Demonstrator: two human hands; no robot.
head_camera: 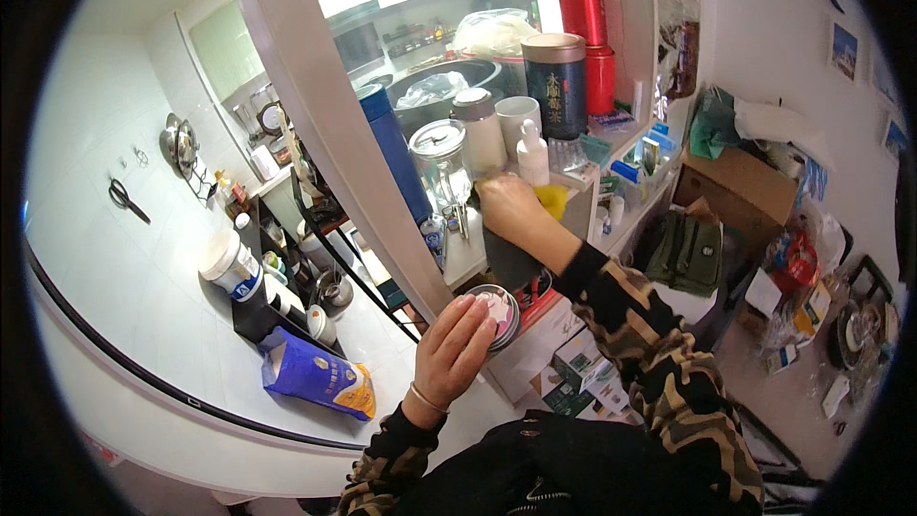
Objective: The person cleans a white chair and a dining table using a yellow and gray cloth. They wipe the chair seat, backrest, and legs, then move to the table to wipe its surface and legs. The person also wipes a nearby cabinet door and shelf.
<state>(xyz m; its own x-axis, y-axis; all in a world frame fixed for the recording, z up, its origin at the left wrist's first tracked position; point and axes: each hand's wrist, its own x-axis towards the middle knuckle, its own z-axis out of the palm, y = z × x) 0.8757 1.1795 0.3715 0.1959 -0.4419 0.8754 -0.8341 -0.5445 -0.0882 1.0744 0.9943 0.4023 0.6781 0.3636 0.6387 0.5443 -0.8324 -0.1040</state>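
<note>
My left hand (453,351) grips a round metal tin (501,312) with a pink picture on its lid. Its fingers lie across the lid, and the thumb is hidden. At the shelf edge (466,261), my right hand (510,204) is closed on what looks like a dark grey cloth (510,258), which hangs below it. Something yellow (551,199) shows behind that wrist. A lidded glass jar (440,158) stands left of the right hand. Beyond it are a white pump bottle (532,154), a grey-capped cup (476,129) and a white mug (519,118).
A blue flask (390,150) stands beside the white post (344,86). A dark canister (555,86) and red canisters (584,11) are farther back. Small metal tools (458,221) lie near the shelf edge. Boxes (738,183) and a green bag (680,251) stand right.
</note>
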